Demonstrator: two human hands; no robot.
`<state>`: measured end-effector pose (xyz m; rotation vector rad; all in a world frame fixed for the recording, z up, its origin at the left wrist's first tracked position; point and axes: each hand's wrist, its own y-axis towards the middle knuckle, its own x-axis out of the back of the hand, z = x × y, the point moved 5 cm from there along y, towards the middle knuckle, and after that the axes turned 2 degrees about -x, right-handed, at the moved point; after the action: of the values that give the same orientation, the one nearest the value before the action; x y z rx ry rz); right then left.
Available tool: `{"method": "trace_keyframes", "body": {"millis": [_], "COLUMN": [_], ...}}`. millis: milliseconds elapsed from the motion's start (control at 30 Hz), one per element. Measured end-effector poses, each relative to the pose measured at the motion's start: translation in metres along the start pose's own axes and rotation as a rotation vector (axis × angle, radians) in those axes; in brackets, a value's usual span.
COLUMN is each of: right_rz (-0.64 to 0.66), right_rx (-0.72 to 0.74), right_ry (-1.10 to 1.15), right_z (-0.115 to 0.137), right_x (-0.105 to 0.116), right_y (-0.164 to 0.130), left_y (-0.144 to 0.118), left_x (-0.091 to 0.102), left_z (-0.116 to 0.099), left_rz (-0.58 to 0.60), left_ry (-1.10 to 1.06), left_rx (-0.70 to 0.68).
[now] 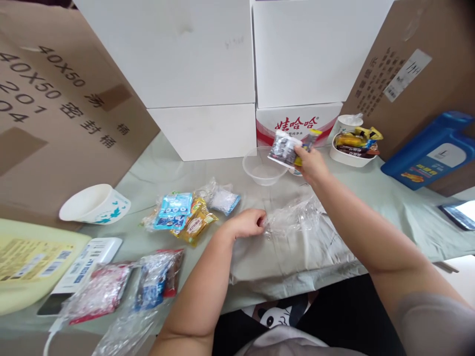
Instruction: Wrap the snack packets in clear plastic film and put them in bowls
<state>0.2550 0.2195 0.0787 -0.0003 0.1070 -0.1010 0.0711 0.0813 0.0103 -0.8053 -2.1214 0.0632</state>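
Note:
My left hand (249, 222) is closed on the edge of a crumpled clear plastic bag (295, 217) that lies on the cloth. In my right hand (311, 160) are small snack packets (285, 148), a silver-and-dark one and a yellow one, raised beside a clear round plastic bowl (265, 179). The packets hide part of the bowl's rim. Left of my left hand lie blue packets (173, 210), golden packets (195, 225) and a clear-wrapped blue-and-white packet (224, 199).
White boxes (202, 131) and a red-and-white carton (300, 118) stand behind. An oval white bowl (351, 157) with snacks and a blue bottle (426, 153) are at right. A paper bowl (94, 205), a yellow jug (33, 267) and bagged red packets (100, 291) are at left.

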Motion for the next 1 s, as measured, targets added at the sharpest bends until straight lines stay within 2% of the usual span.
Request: {"method": "trace_keyframes", "body": {"millis": [100,167,233,300,333,433,467,533,600,700,733,867,900,1000], "right_rz": [0.136,0.135,0.109,0.176,0.261,0.629,0.716,0.805,0.825,0.873,0.903,0.998,1.004,0.984], "right_rx": [-0.042,0.014,0.205,0.427,0.465,0.375,0.373,0.425,0.509,0.622,0.657,0.729,0.719,0.652], "right_ry": [-0.281,-0.391,-0.522,-0.688,-0.744,-0.955,-1.041,-1.162,-1.185,-1.117,-1.101,-1.106,-1.121,-1.174], "right_z": [0.000,0.003,0.012,0.018,0.015,-0.013,-0.023,-0.039,-0.049,-0.056,-0.057,-0.057,-0.055,-0.051], "right_x": [-0.022,-0.022,-0.015,-0.008,-0.005,0.006,0.011,0.017,0.019,0.015,0.013,0.011,0.012,0.017], "right_y": [0.011,0.004,-0.016,-0.049,-0.067,-0.121,-0.136,-0.158,-0.172,-0.184,-0.188,-0.200,-0.201,-0.201], "left_y": [-0.001,-0.003,-0.004,-0.004,-0.004,-0.002,-0.001,0.002,0.006,0.011,0.013,0.012,0.011,0.006], "left_x": [0.001,0.002,0.002,0.002,0.002,0.000,-0.001,-0.004,-0.010,-0.017,-0.018,-0.025,-0.023,-0.011], "left_z": [-0.001,-0.003,-0.003,-0.002,-0.001,0.000,0.001,0.002,0.002,-0.001,-0.003,-0.011,-0.011,-0.011], "left_rz": [0.000,0.002,0.005,0.013,0.014,-0.024,-0.054,-0.113,-0.157,-0.199,-0.181,0.048,0.049,-0.093], "left_ry": [-0.011,-0.024,-0.037,-0.089,-0.147,-0.449,-0.573,-0.806,-0.958,-0.951,-0.912,-0.729,-0.695,-0.750], "left_rx": [0.002,-0.002,-0.007,-0.008,-0.011,-0.019,-0.009,0.053,0.125,0.148,0.133,0.043,0.017,0.003]}}
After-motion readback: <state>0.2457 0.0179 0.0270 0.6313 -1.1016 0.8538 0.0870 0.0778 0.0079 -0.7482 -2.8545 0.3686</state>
